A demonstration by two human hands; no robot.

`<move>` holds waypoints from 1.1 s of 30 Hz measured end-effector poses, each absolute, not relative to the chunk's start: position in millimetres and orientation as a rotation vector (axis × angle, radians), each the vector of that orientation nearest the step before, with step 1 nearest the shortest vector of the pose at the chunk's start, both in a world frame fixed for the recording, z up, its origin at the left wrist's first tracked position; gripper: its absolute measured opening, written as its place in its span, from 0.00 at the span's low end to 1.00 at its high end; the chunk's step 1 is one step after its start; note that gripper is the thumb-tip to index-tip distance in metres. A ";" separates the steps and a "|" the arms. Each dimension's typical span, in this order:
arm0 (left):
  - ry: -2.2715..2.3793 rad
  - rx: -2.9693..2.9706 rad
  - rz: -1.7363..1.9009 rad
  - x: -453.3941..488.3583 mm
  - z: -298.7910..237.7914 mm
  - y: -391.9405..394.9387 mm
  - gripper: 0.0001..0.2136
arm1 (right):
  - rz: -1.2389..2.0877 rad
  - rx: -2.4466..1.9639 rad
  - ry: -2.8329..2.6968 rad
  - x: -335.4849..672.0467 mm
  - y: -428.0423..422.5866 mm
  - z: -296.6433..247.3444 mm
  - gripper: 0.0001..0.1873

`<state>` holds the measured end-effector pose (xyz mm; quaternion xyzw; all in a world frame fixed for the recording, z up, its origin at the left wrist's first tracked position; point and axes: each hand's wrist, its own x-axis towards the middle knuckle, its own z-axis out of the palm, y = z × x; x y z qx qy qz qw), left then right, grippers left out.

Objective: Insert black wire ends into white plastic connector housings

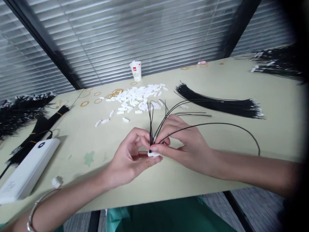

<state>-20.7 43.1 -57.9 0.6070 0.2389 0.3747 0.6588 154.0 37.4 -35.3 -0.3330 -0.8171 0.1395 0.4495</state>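
My left hand (131, 155) is closed around a small white plastic connector housing (153, 154) above the near part of the table. Several thin black wires (151, 126) rise out of the housing and fan upward. My right hand (185, 140) pinches a black wire (220, 124) close to the housing; its long free part arcs to the right over my wrist. The fingers hide where this wire's end meets the housing. Beyond both hands lies a loose pile of white connector housings (137, 95). A bundle of loose black wires (218, 103) with bare tips lies to its right.
A paper cup (136, 70) stands by the blinds, with yellow rubber bands (114, 93) near the pile. At left are a white power bank (28, 170), banded black wires (39, 132) and a heap of wired connectors (17, 114). More wired connectors (278, 61) lie far right.
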 end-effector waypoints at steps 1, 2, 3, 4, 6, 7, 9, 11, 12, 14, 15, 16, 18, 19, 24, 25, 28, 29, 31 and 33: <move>0.544 1.374 0.849 -20.9 -57.9 42.9 0.14 | 0.345 -0.825 -2.024 153.9 37.3 -35.7 0.05; 0.546 1.374 0.848 -21.0 -58.1 42.7 0.14 | 0.345 -0.826 -2.024 153.9 37.3 -36.0 0.05; 0.550 1.379 0.842 -21.2 -58.4 42.5 0.14 | 0.347 -0.825 -2.024 153.8 37.2 -36.4 0.05; 0.560 1.387 0.837 -21.3 -58.8 42.5 0.14 | 0.355 -0.824 -2.024 153.7 37.1 -36.6 0.05; 0.594 1.413 0.846 -21.7 -60.2 42.6 0.16 | 0.397 -0.843 -2.012 153.5 37.1 -36.8 0.05; 0.604 1.429 0.862 -22.0 -61.4 42.8 0.17 | 0.433 -0.859 -1.995 153.3 37.1 -36.8 0.05; 0.616 1.481 0.924 -23.1 -64.3 43.2 0.19 | 0.535 -0.904 -1.945 152.9 37.3 -36.9 0.05; 0.642 1.577 0.992 -25.2 -67.7 43.6 0.21 | 0.651 -0.942 -1.890 152.6 37.3 -37.2 0.05; 0.668 1.631 1.013 -26.5 -69.3 43.8 0.23 | 0.700 -0.952 -1.870 152.6 37.3 -37.5 0.05; 0.729 1.707 1.010 -29.0 -71.7 43.8 0.24 | 0.749 -0.967 -1.856 152.6 37.2 -38.1 0.06; 0.750 1.725 1.001 -29.9 -72.5 43.7 0.24 | 0.756 -0.971 -1.861 152.8 37.1 -38.4 0.07; 0.766 1.735 0.997 -30.5 -72.9 43.5 0.23 | 0.761 -0.982 -1.872 153.0 37.1 -38.7 0.07; 0.774 1.768 1.016 -30.6 -73.1 42.9 0.21 | 0.783 -1.020 -1.901 153.4 37.0 -39.4 0.08; 0.770 1.794 1.037 -30.3 -73.1 42.6 0.20 | 0.798 -1.039 -1.911 153.5 37.0 -39.7 0.08; 0.766 1.846 1.063 -28.1 -74.1 41.0 0.17 | 0.859 -1.092 -1.917 153.0 36.1 -41.1 0.09; 0.770 1.842 1.058 -28.1 -74.6 40.7 0.16 | 0.868 -1.097 -1.921 152.6 35.6 -41.5 0.10; 0.788 1.847 1.044 -28.1 -75.6 40.2 0.13 | 0.868 -1.111 -1.926 151.0 34.7 -43.0 0.10; 0.797 1.848 1.048 -27.8 -75.3 40.5 0.13 | 0.861 -1.114 -1.917 150.5 34.9 -43.4 0.10; 0.803 1.814 1.068 -26.9 -73.5 42.2 0.13 | 0.832 -1.113 -1.890 150.1 37.0 -43.3 0.10; 0.779 1.719 1.104 -25.4 -69.9 45.4 0.13 | 0.774 -1.098 -1.880 151.5 41.0 -41.1 0.08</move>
